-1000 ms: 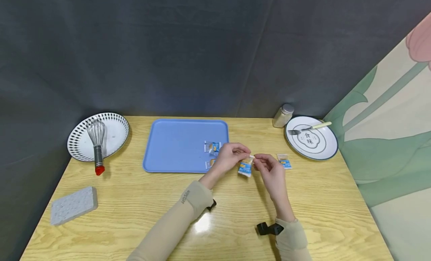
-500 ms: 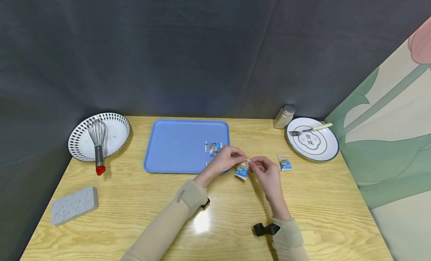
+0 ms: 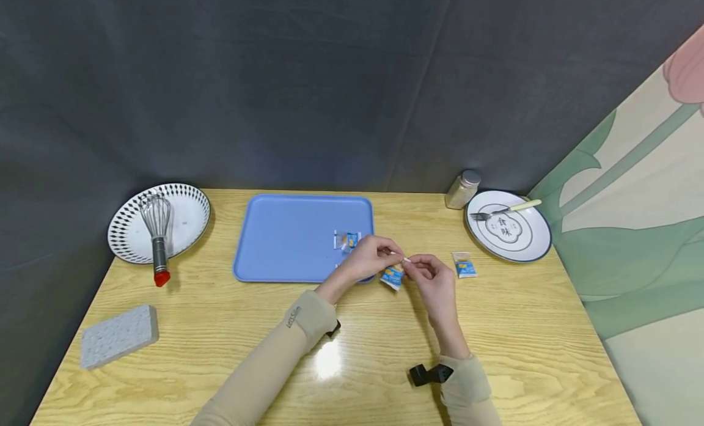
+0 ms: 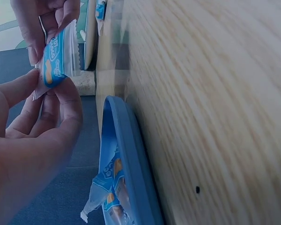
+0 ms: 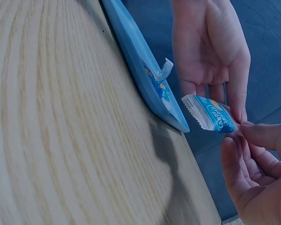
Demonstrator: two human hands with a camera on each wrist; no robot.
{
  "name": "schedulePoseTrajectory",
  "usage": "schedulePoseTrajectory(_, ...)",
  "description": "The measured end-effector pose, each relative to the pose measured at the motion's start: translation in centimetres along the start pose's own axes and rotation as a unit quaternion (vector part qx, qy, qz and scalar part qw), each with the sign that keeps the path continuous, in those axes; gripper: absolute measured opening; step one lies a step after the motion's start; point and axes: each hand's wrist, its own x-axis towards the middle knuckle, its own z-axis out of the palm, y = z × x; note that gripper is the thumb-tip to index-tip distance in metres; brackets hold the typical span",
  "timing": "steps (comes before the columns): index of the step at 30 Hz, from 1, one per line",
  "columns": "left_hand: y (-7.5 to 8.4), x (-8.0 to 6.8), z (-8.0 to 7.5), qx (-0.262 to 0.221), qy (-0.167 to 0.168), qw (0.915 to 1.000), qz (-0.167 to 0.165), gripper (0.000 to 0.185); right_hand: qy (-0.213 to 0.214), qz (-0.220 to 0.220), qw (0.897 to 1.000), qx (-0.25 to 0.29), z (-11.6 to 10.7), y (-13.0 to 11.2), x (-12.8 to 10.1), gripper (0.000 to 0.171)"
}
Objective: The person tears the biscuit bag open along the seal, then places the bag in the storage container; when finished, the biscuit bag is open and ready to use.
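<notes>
Pinching one blue snack packet (image 3: 393,277) between left hand (image 3: 370,258) and right hand (image 3: 432,275), just off the tray's (image 3: 275,242) right edge; grip close to the seal for a clean tear.

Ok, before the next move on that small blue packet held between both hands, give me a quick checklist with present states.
1. Left hand pinches the blue packet: ok.
2. Right hand pinches its top edge: ok.
3. Packet lifted off the wooden table: ok.
4. Packet torn open: cannot tell.
5. Blue tray beside the hands, with packets at its right side: ok.
6. Spare packet lying apart on the table: ok.
</notes>
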Motion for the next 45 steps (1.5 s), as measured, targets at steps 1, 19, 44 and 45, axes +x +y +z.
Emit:
schedulePoseTrajectory(1,0.0,0.0,-0.1,0.0,-0.001,1.0,0.001,0.016,0.001,0.002,1.0,0.004,0.1,0.0,0.0,0.015)
schedulePoseTrajectory(19,0.9,0.8,-2.0,0.057,-0.068,0.9957,0.025,0.014,0.034,-0.018,0.997,0.061,1.5,1.0,0.0,0.014)
schedulePoseTrajectory(44,1.0,0.0,0.5,-0.048,0.075,0.9927,-0.081,0.017,0.122,-0.153,0.974,-0.111,3.8,1.0,0.0,0.006)
schedulePoseTrajectory(45,1.1,0.0,0.7,-0.034,0.084,0.9932,-0.073,0.017,0.125,-0.161,0.973,-0.113,3.9,1.0,0.0,0.006)
